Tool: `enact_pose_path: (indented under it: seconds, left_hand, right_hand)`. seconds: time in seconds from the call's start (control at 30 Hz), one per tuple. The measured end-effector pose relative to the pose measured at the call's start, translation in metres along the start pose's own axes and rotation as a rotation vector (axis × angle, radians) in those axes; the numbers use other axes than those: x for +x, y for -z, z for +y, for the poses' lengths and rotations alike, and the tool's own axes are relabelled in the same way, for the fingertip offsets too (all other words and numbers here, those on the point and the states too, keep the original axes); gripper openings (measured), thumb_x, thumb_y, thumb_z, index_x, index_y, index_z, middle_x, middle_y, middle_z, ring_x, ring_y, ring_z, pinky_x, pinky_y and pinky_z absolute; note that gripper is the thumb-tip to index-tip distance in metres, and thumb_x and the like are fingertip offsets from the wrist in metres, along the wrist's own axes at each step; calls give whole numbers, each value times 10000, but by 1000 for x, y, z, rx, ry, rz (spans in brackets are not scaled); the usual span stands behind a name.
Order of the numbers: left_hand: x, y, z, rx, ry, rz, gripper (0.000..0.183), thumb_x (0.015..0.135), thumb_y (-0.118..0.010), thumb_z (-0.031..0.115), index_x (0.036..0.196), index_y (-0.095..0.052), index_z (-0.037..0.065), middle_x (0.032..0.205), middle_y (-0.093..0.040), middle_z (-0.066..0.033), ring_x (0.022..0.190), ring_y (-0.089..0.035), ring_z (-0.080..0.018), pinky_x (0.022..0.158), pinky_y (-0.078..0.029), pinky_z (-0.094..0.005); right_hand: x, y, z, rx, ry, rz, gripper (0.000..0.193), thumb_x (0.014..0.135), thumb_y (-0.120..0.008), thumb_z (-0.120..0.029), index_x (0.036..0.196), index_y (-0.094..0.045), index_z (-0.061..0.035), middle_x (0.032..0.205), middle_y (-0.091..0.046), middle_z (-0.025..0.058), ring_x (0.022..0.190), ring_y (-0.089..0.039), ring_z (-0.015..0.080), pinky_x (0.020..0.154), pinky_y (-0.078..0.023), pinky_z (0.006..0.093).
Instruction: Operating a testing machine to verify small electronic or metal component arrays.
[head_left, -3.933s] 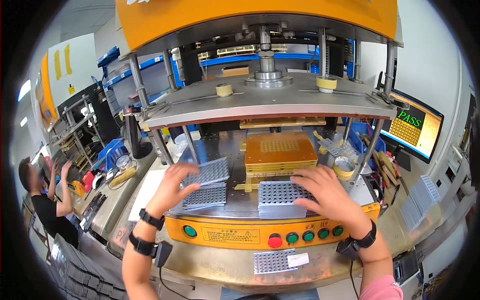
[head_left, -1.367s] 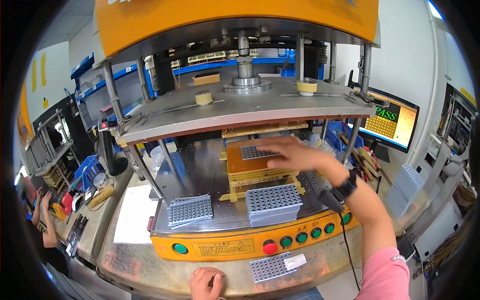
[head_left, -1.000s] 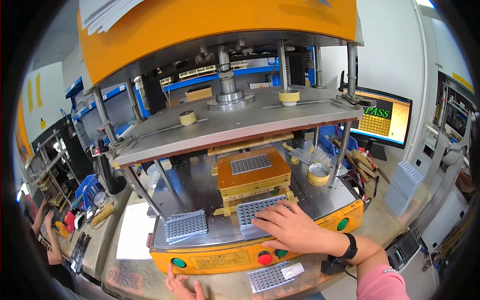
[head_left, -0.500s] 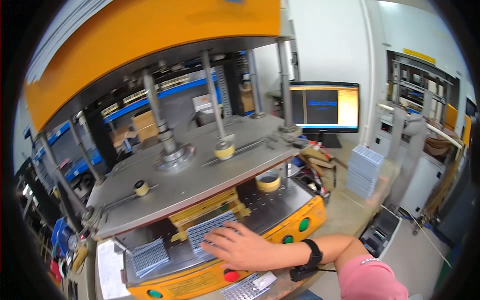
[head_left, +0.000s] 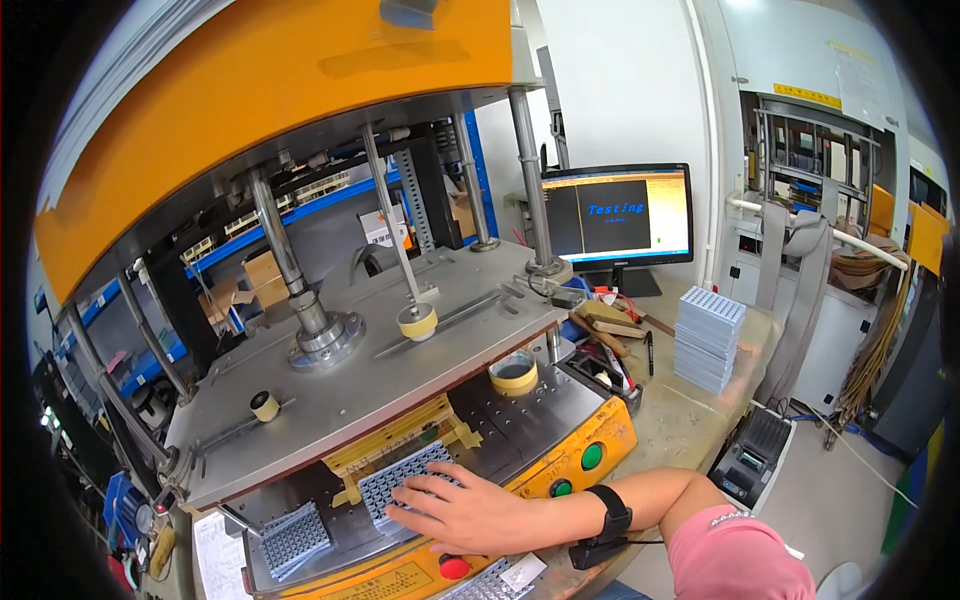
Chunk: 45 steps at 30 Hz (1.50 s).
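Note:
My right hand [head_left: 465, 512] reaches in from the right, palm down, a dark band on its wrist. Its fingers are spread over the near right part of a grey-blue panel [head_left: 385, 492] with rows of small holes, and they appear to touch it. The panel lies on the lower bed of an orange press, in front of a yellow fixture [head_left: 400, 440]. To its left, a few similar panels [head_left: 295, 540] lie in a low pile. Another panel [head_left: 475, 585], partly hidden, lies below the hand with a white slip on it. My left hand is out of view.
A steel plate [head_left: 350, 390] with upright rods hangs over the bed. The orange front [head_left: 530, 470] carries green buttons and a red button [head_left: 453, 567]. On the right stand a tall panel stack [head_left: 708, 345], a monitor [head_left: 625, 220], loose tools [head_left: 610, 325] and a tape roll [head_left: 513, 373].
The whole view has shifted, so the press and monitor sit further left in the picture. My right hand stays spread on the same panel.

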<state>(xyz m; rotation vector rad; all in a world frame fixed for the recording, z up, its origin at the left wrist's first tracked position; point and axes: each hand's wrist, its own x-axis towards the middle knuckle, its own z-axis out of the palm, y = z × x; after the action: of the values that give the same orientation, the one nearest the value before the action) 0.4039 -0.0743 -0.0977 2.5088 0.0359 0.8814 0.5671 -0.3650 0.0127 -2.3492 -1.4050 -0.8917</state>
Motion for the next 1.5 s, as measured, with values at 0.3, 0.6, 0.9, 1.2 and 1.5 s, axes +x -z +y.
enact_pose_path:
  seconds: [0.3, 0.6, 0.9, 1.2, 1.5]
  left_hand:
    - [14, 19, 26, -215, 80, -158, 238, 976, -576, 223, 890, -687, 31, 838, -618, -196, 801, -552, -359, 755, -422, -460]
    - [179, 28, 87, -214, -539, -281, 118, 929, -617, 162, 905, -679, 64, 922, -697, -79, 890, -635, -300, 846, -449, -404]
    - [336, -81, 94, 160, -362, -447, 561, 912, -665, 381, 1405, -509, 162, 1128, -672, -144, 1211, -526, -347, 1034, -383, -436]
    - [336, -62, 72, -144, -475, -358, 481, 904, -704, 346, 1276, -602, 58, 1242, -641, -148, 1194, -567, -318, 1029, -413, -395]
    - [210, 55, -52, 38, -395, -348, 451, 869, -731, 328, 1238, -618, 95, 1249, -633, -140, 1246, -515, -346, 1060, -363, -490]
  right_hand:
    - [0, 1, -1, -20, 10, 11, 761, 752, -779, -351, 1376, -485, -31, 1351, -512, 139, 1299, -448, 311, 1102, -338, 492]
    - [5, 14, -4, -49, 8, -60, 722, 785, -749, -354, 1395, -483, -72, 1356, -525, 113, 1258, -489, 276, 1081, -355, 474]
    - [5, 16, -3, -61, 11, -44, 729, 718, -798, -336, 1340, -532, -64, 1297, -546, 110, 1234, -492, 275, 1073, -362, 475]
    - [9, 17, -5, -74, 19, -70, 727, 732, -790, -332, 1349, -517, -62, 1308, -541, 123, 1243, -492, 277, 1073, -364, 476]
    - [19, 49, 16, 66, 46, -208, 605, 849, -717, -401, 1353, -538, -117, 1347, -535, 125, 1249, -494, 323, 1083, -348, 502]
